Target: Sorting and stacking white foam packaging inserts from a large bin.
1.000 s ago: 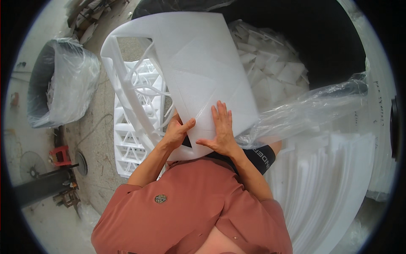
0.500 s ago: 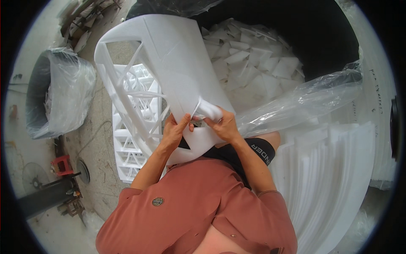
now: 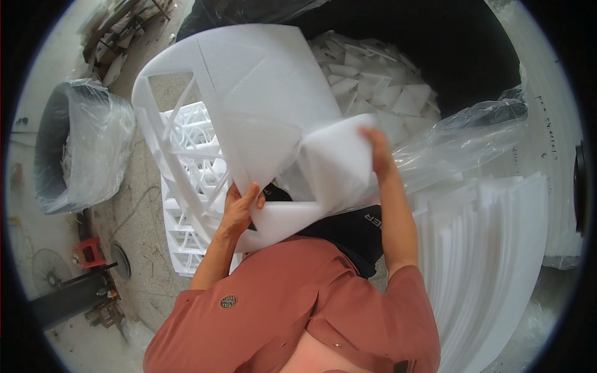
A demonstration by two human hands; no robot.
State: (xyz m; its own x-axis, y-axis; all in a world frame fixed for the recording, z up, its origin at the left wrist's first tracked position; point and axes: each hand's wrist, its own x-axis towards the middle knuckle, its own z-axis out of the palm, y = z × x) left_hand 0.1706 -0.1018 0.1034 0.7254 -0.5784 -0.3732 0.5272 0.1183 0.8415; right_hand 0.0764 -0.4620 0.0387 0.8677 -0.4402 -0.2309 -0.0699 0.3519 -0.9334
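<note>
A large white foam sheet (image 3: 261, 74) with triangular cutouts along its left side lies across my lap. My left hand (image 3: 239, 208) grips it at the near edge of a cutout, thumb on top. With my right hand (image 3: 377, 151) I hold the far right corner of a flap of the sheet (image 3: 341, 149), bent up and out to the right. Between the flap and the rest of the sheet an opening shows, with dark shorts and clear plastic behind it. My right fingers are partly hidden by the flap and slightly blurred.
Beyond the sheet stands a big dark bin (image 3: 479, 56) holding many white foam offcuts (image 3: 385, 84). Clear plastic film (image 3: 460, 140) drapes over its rim. Stacked white sheets (image 3: 479, 248) stand on the right. A cut lattice stack (image 3: 186, 233), lined bin (image 3: 93, 149) and red stool (image 3: 89, 252) are left.
My right hand has moved right and away from me, pulling the flap up and outward and widening the opening. My left hand has shifted slightly left and nearer, still on the sheet.
</note>
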